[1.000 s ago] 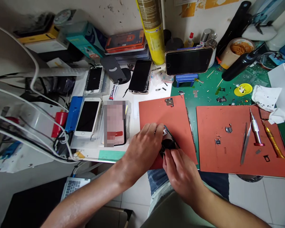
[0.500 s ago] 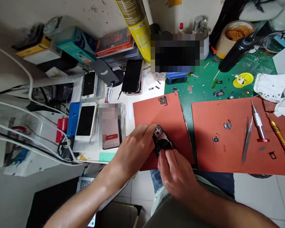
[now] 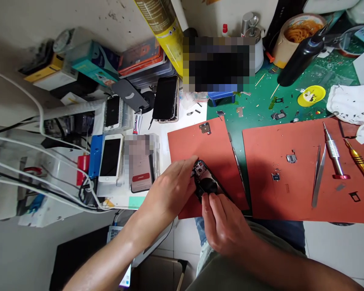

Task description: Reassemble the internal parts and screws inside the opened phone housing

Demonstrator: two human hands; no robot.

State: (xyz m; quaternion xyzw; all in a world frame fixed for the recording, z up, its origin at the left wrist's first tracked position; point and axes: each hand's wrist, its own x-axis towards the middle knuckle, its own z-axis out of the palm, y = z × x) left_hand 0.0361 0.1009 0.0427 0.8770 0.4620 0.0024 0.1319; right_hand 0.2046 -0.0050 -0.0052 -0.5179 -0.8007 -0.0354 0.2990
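Note:
An opened phone housing (image 3: 214, 184) with a camera part at its upper end and a round black piece in its middle rests tilted over the left red mat (image 3: 185, 141). My left hand (image 3: 178, 184) is closed on its upper left edge, the fingertips partly hidden. Against its lower left side, my right hand (image 3: 223, 220) has its fingers pressed together at the rim; whether a small part is between them cannot be seen. A small metal bracket (image 3: 205, 128) lies higher on the same mat, and a thin metal pry tool (image 3: 236, 159) lies along its right edge.
On the right red mat (image 3: 267, 141) lie tweezers (image 3: 318, 176), a silver screwdriver (image 3: 332, 147), a gold screwdriver (image 3: 359, 161) and small phone parts. Several phones, including a white one (image 3: 111, 157), are at the left. A yellow can (image 3: 170, 40) and a black bottle (image 3: 301, 62) stand behind.
The view has shifted slightly. My left hand's fingers have moved a little at the housing's upper edge, showing more of its corner. My right hand stays at the lower side.

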